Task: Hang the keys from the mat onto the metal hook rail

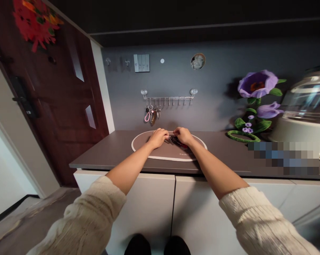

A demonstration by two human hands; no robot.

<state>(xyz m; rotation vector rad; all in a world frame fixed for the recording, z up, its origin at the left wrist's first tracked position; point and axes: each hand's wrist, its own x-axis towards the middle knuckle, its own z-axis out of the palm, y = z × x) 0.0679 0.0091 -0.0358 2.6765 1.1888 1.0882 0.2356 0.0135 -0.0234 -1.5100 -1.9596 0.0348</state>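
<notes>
My left hand [159,138] and my right hand [183,135] are close together over a brown mat [164,152] with a pale rim. Between them is a bunch of keys [170,140], with dark pieces and a bit of red showing beside my right hand. The fingers of both hands are closed at the bunch; the exact grip is partly hidden. On the wall behind, a clear hook rail [170,98] carries hanging keys [153,114] at its left end, one set with a pink loop. Several hooks to the right hold nothing.
The mat lies on a dark counter [101,148] above white cabinet doors [146,198]. Purple artificial flowers [258,85] and a large glass-topped appliance [306,106] stand at the right. A dark red door [56,88] is at the left. A shelf overhangs above.
</notes>
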